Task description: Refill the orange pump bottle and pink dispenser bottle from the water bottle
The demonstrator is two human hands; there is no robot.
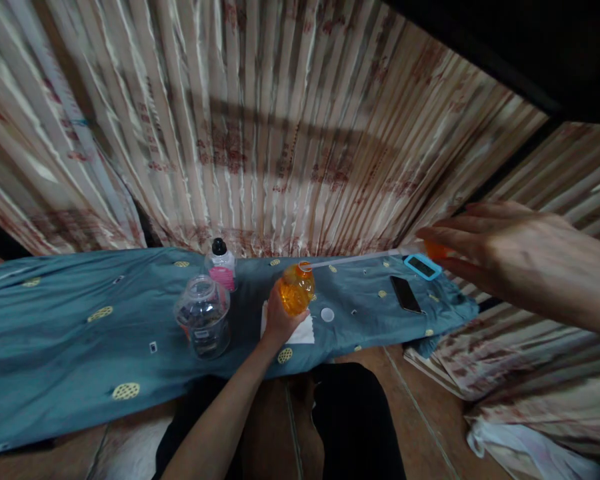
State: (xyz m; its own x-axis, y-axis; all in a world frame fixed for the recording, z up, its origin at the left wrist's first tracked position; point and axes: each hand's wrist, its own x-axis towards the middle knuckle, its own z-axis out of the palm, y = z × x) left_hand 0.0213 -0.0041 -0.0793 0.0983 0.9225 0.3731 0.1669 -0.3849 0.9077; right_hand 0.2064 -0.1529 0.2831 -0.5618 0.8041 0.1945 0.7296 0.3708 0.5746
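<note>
Fingers wrapped around orange bottle (pixel 300 291), pale rod (pixel 350 259) at its mouth

By the left hand (pixel 279 321), the orange bottle is held around its body, above the near half of the cloth-covered tabletop (pixel 145 287), to the right of its middle. Whether any weight is borne by the white sheet (pixel 305 331) beneath cannot be told. By the right hand (pixel 500 240), raised over the tabletop's right end, an orange end piece (pixel 434 250) is pinched in narrowed fingers; their exact hold is blurred. Between the hands the pale rod is stretched, its far tip brought to the bottle's mouth; whether it is inside or merely at the rim cannot be made out.

The step in hand is judged to be the passing of the rod through the mouth, but whether inward or outward is not shown. For the next move, a steady bottle is called for, with the rod kept in line with the neck so that the rim is not knocked or liquid spilled.

Near the tabletop's right end, a blue-framed device (pixel 423 267) and a phone (pixel 405 294) are laid. A white disc (pixel 327 314) is set just beside the bottle. Toward the left, a clear jar (pixel 203 319) is stood near the front edge, and a black-capped bottle (pixel 221 267) behind it, near the back edge.
</note>
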